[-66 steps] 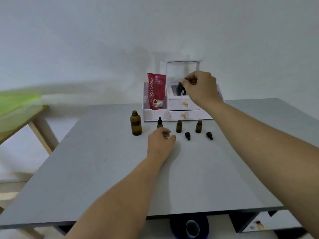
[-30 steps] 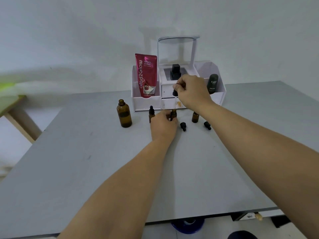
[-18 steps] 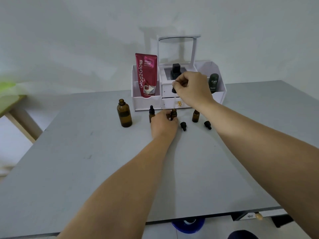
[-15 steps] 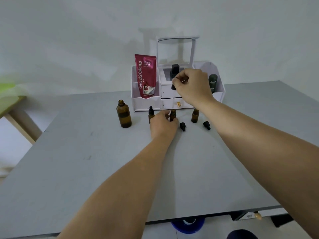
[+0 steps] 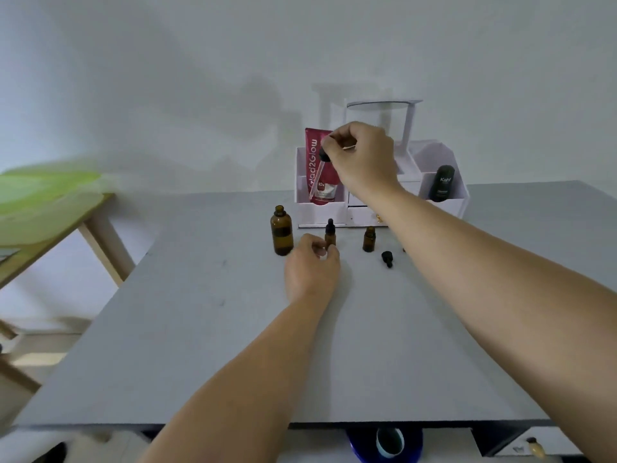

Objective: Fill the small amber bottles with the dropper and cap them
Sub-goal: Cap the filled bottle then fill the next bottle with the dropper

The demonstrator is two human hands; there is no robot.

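Red tube (image 5: 312,155) in white organizer (image 5: 320,213)

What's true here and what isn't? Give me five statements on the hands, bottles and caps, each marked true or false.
1. The right hand pinches a clear glass dropper with a black rubber bulb. True.
2. The large amber glass bottle is capped. False: its mouth is open.
3. One small amber glass bottle wears a black dropper cap. True.
4. The red plastic squeeze tube lies flat on the grey table. False: it stands upright in the white organiser.
5. A loose black dropper cap lies on the table beside an uncapped small amber bottle. True.
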